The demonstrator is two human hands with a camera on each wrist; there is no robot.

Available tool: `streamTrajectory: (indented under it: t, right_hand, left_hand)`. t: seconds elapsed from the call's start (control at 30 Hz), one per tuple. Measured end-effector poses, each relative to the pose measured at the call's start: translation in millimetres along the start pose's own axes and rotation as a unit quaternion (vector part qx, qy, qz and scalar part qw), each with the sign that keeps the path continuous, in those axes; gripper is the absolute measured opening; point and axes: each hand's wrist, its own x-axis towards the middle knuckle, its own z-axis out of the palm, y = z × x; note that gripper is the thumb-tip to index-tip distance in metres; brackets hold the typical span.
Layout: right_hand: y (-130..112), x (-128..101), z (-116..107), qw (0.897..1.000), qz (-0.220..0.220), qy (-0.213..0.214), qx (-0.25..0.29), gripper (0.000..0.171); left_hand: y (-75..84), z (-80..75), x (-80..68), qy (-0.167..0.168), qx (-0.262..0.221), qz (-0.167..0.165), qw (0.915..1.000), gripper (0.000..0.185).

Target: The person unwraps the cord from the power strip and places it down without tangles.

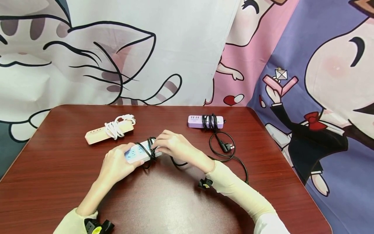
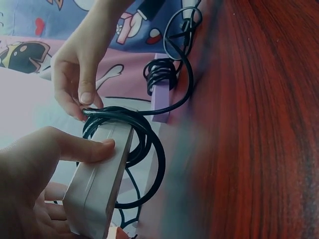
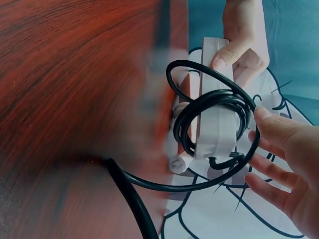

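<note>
My left hand (image 1: 118, 165) grips a white power strip (image 1: 135, 154) by one end, the thumb along its near edge and the fingers behind. A black cord (image 3: 174, 188) is wound in several loops round the strip's other end. There my right hand (image 1: 174, 145) pinches a turn of that cord between thumb and fingers. In the right wrist view the pinched turn arcs wide of the other loops and comes off the strip's end (image 3: 214, 137). The left wrist view has the strip (image 2: 97, 179) tilted, with its smooth back showing.
Behind my left hand lies a cream power strip (image 1: 97, 135) wrapped in white cord (image 1: 114, 130). At the table's back right is a purple power strip (image 1: 195, 121) bound with black cord; a black plug (image 1: 225, 147) and loose cord loops lie before it. A printed curtain (image 1: 181, 42) hangs behind.
</note>
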Motion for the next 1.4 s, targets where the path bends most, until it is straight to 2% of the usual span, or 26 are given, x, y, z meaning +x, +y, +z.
streamTrajectory:
  t: [0.43, 0.9, 1.4]
  right_hand:
    - [-1.2, -3.5, 3.0, 0.999, -0.043, 0.011, 0.001, 0.006]
    - [-1.5, -9.9, 0.5, 0.995, -0.079, 0.004, -0.059, 0.010]
    - [6.4, -19.6, -2.8, 0.995, -0.047, 0.021, -0.086, 0.009]
  left_hand:
    - [-0.7, 0.7, 1.1, -0.006, 0.000, -0.002, 1.0000, 0.057]
    - [-5.5, -2.7, 1.7, 0.002, 0.003, -0.011, 0.9999, 0.059]
    - [-10.1, -4.0, 1.2, 0.027, 0.002, -0.008, 0.9996, 0.056]
